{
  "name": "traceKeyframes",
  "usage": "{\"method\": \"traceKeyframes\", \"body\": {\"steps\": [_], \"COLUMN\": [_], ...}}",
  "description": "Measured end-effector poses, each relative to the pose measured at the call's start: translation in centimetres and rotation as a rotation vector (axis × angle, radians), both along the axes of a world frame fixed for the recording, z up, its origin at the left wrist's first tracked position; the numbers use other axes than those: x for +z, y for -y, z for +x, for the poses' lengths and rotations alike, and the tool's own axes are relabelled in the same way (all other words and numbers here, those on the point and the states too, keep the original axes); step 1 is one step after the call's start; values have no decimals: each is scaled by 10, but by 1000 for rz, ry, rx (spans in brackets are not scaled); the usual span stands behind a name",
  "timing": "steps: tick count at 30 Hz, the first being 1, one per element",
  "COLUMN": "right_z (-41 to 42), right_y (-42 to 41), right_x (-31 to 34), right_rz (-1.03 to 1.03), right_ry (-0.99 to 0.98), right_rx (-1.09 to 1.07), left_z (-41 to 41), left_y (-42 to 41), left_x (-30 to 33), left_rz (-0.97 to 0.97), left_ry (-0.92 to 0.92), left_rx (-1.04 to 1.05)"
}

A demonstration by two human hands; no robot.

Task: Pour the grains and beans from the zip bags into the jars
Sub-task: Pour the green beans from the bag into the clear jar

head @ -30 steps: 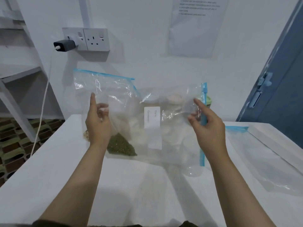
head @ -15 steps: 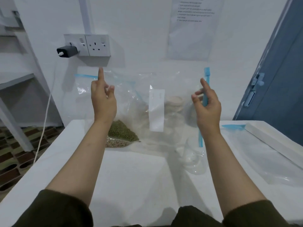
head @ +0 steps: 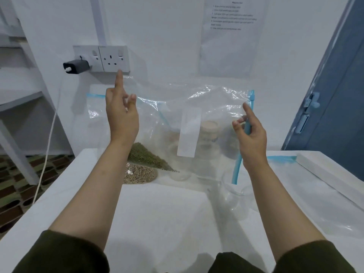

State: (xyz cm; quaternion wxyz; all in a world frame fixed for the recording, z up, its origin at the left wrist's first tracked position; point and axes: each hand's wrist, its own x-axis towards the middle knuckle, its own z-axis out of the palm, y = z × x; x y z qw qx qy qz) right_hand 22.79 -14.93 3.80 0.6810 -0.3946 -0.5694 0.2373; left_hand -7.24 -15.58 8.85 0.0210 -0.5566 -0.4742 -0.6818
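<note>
wall notice (head: 232, 34) print too small to read, jars (head: 209, 133) blurred behind zip bag (head: 197, 107)

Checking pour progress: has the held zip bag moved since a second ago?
Yes. The zip bag has risen: its lower edge, earlier on the table, now hangs higher.

Single view only — head cam, wide-angle, worn by person, looks fwd and down over white table (head: 157, 213). Both forearms enter from bottom edge, so cam sits close behind them. Faces white wall w/ socket (head: 114, 59) upper left, printed sheet (head: 232, 36) top centre, blue door (head: 338, 107) at right edge. Edges bowed by lens — no 2nd view to share w/.
</note>
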Motion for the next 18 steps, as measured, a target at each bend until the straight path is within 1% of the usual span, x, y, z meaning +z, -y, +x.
{"method": "traceKeyframes", "body": {"steps": [7, 18], "right_z": [11, 19], "right_y": [-7, -4], "right_x": [-5, -4], "right_rz": [-20, -57], "right_ry": [-64, -127], "right_rx": [64, 70], "left_z": [15, 29], "left_y": [4, 11], "left_x": [3, 18], "left_rz": [18, 37], "left_ry": [-32, -33], "left_rx": [10, 28]}}
